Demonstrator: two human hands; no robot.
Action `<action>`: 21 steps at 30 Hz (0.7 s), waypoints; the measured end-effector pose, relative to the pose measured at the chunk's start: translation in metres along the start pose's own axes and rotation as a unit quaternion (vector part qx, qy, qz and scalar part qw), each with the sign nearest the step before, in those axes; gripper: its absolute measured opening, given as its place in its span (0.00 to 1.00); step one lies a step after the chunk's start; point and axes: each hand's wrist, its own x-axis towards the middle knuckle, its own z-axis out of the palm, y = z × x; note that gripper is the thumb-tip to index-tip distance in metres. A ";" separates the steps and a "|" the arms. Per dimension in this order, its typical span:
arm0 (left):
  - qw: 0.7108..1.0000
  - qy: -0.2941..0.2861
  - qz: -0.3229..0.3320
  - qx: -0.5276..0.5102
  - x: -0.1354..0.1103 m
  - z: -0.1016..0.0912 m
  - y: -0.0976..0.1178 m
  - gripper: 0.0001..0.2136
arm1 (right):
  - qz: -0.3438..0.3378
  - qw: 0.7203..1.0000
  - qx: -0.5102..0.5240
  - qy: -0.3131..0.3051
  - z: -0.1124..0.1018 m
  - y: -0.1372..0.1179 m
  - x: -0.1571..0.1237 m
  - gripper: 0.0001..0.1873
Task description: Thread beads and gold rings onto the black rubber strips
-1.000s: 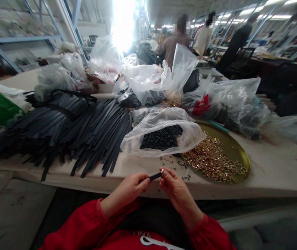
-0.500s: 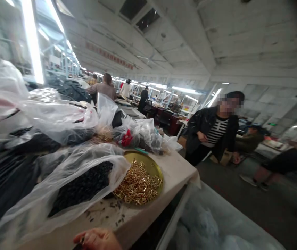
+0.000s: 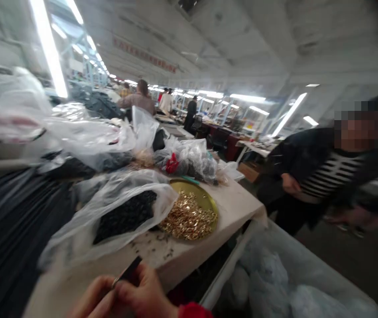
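My left hand [image 3: 97,295] and my right hand [image 3: 150,289] meet at the lower edge of the view, fingers closed. Between them is a short black strip [image 3: 132,268], its end jutting up past my right fingers. A thin metallic glint shows where the fingertips come together; its shape is too blurred to tell. Just beyond my hands, small dark pieces [image 3: 167,251] lie scattered on the pale table [image 3: 242,201]. An open clear plastic bag [image 3: 85,254] holds a heap of black pieces [image 3: 127,216]. Beside it, a round gold tray [image 3: 212,205] carries a pile of small gold-coloured metal fittings [image 3: 187,218].
Clear bags [image 3: 89,134] and black sheeting [image 3: 19,229] crowd the left. Below the table's right edge sits a pale bin [image 3: 295,247] with plastic bags. A person in a striped top [image 3: 333,176] stands close on the right; other people are farther back.
My left hand has come into view beside my right, and the black strip now shows plainly. The view has shifted, and the person on the right appears much nearer.
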 end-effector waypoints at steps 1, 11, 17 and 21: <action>1.000 0.009 -0.025 -0.010 -0.011 -0.001 -0.001 0.21 | 0.011 1.000 0.001 -0.004 0.000 -0.001 -0.005 0.23; 0.983 -0.013 -0.096 -0.156 -0.029 0.007 0.007 0.09 | 0.035 0.991 -0.126 0.037 -0.019 0.018 -0.014 0.16; 0.977 -0.026 -0.142 -0.159 -0.024 0.011 0.007 0.07 | 0.113 0.992 -0.033 0.037 -0.024 0.018 -0.015 0.19; 0.975 -0.030 -0.152 -0.158 -0.023 0.012 0.009 0.06 | 0.145 0.989 0.015 0.018 -0.024 0.019 -0.013 0.19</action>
